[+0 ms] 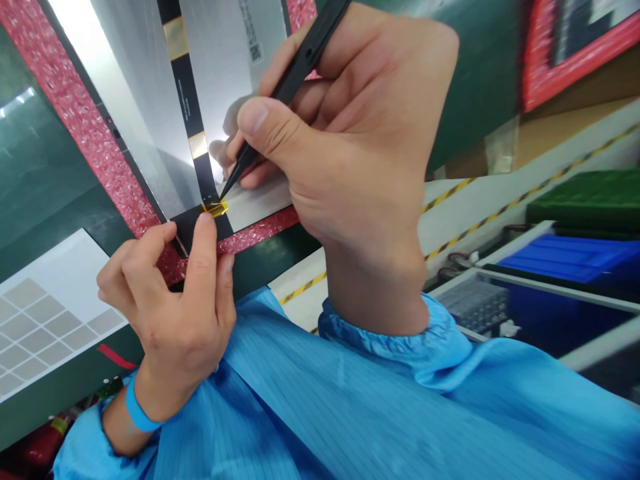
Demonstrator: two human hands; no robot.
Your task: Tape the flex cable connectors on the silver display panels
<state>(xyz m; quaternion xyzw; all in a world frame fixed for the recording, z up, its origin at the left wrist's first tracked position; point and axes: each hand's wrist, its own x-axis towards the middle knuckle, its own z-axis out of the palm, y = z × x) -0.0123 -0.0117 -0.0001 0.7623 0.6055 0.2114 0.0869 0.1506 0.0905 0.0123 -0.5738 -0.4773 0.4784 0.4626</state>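
Observation:
My right hand grips a pair of black tweezers, and their fine tip rests at a small piece of yellow tape. This tape sits at the lower end of a black flex cable with gold-coloured patches. Under the cable lies a flat silvery panel, which looks like the back of a display. My left hand holds nothing; its index fingertip presses beside the tape on a black strip, while its other fingers stay apart near the panel's corner.
Pink bubble wrap borders the panel on a green work surface. A white sheet with grey squares lies at left, a red strip below it. Right are another pink-edged piece, cardboard and blue bins.

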